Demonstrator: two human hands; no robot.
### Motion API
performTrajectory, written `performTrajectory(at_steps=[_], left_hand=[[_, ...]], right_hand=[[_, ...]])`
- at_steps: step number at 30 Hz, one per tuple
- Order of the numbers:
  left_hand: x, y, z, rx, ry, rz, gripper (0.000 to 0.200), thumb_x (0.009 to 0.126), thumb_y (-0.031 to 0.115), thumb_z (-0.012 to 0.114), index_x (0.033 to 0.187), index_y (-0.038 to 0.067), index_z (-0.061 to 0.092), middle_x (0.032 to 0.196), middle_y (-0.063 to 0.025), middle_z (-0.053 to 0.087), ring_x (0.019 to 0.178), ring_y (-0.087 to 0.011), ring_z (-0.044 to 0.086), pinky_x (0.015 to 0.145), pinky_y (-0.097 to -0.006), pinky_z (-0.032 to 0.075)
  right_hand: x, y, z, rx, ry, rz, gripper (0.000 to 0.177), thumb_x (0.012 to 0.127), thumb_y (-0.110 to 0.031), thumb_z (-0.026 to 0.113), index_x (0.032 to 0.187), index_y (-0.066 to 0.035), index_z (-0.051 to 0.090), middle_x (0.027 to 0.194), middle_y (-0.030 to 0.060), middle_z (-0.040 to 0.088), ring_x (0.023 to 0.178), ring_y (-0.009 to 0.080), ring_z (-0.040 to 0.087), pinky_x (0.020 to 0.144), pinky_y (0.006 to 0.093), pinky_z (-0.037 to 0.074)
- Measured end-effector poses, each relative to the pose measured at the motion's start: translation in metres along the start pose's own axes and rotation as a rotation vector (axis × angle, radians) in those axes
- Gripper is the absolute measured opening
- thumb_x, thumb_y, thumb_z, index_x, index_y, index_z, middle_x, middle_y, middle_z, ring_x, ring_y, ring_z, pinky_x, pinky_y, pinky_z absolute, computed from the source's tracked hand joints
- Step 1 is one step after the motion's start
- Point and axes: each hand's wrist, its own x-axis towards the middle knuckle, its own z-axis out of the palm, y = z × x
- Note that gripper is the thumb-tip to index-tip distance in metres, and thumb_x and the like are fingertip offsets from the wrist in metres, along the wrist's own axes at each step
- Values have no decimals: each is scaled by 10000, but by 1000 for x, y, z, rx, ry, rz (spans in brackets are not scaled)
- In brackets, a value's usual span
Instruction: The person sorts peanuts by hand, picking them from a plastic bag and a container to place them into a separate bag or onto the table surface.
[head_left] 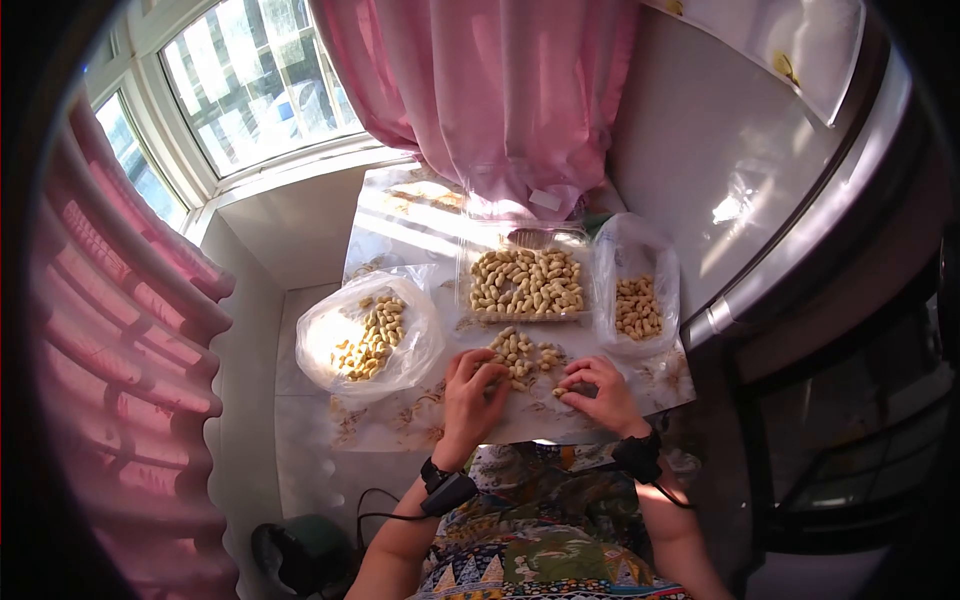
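Note:
A small loose pile of unshelled peanuts [513,350] lies on the marble-patterned table in front of me. My left hand [472,395] is at the pile's left edge, its fingers curled in toward the thumb. What those fingers hold, if anything, is hidden. Right of the pile, my right hand [601,393] pinches a single peanut [559,392] between thumb and fingertips, just over the tabletop. Behind the pile stands a clear plastic box [525,317] full of peanuts.
On the left sits an open white plastic bag [425,345] with peanuts inside. A second bag-lined container [637,255] holds more peanuts at the right. The table [375,430] meets a pink curtain [500,100] at the back and a wall on the right.

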Motion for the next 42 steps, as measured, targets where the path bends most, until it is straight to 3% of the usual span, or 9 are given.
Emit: performTrajectory(at_steps=[6, 12, 16, 19, 20, 24, 27, 35, 42], left_hand=[[0, 1, 2, -1, 1, -2, 205, 794, 31, 790, 977, 89, 720, 1195, -95, 664, 1196, -345, 592, 992, -454, 500], [0, 0, 0, -5, 13, 16, 200, 791, 33, 794, 970, 84, 720, 1188, -98, 666, 1185, -346, 596, 985, -456, 503], [0, 0, 2, -4, 11, -2, 196, 793, 31, 792, 967, 84, 720, 1183, -99, 669, 1184, -349, 597, 981, -459, 506], [1, 0, 3, -5, 28, -9, 194, 793, 30, 790, 966, 83, 719, 1181, -100, 671, 1186, -351, 598, 980, -460, 509], [0, 1, 2, -15, 27, -12, 193, 793, 30, 790, 965, 82, 719, 1181, -100, 672, 1188, -351, 598, 980, -461, 510], [1, 1, 1, -3, 13, 2, 196, 793, 32, 790, 969, 83, 719, 1185, -98, 672, 1191, -352, 598, 983, -463, 510], [1, -1, 1, 2, 18, 7, 199, 795, 33, 790, 972, 85, 717, 1188, -99, 672, 1192, -353, 599, 981, -464, 511], [1, 0, 1, 4, 42, 26, 183, 798, 25, 791, 962, 77, 731, 1182, -108, 682, 1169, -341, 615, 965, -436, 524], [2, 1, 0, 2, 45, 25, 198, 788, 23, 785, 959, 89, 712, 1179, -103, 676, 1169, -356, 614, 968, -459, 520]], right_hand=[[-2, 2, 0, 73, 38, 70, 156, 844, -73, 826, 979, -40, 753, 1161, 77, 706, 1116, 230, 645, 939, 341, 532], [15, 19, -50, 202, 647, 89, 179, 902, -60, 796, 1064, -25, 729, 1044, 74, 723, 886, 190, 646, 837, 319, 524], [28, 45, -71, -144, 762, 110, 167, 909, -44, 775, 1064, -12, 722, 1028, 48, 713, 872, 153, 619, 825, 303, 518], [24, 33, -54, -97, 789, 133, 180, 904, -49, 777, 1075, -20, 725, 1025, 51, 715, 889, 165, 634, 831, 308, 519], [24, 28, -42, 96, 738, 112, 180, 895, -53, 781, 1066, -30, 734, 1024, 58, 713, 907, 186, 641, 850, 323, 520], [28, -4, -5, -19, 285, -57, 203, 860, -47, 789, 1058, -32, 747, 1039, 87, 718, 943, 247, 668, 856, 339, 535], [32, -1, 21, -31, 178, -4, 250, 839, -50, 792, 1084, -31, 746, 1071, 99, 699, 1000, 276, 670, 862, 346, 548], [33, -3, 30, -63, 202, 14, 268, 845, -71, 791, 1106, -37, 736, 1090, 99, 668, 1053, 267, 645, 853, 361, 564], [34, 5, 37, 41, 256, 25, 163, 913, -4, 664, 1064, -19, 722, 1060, 114, 679, 1007, 300, 652, 871, 381, 550]])
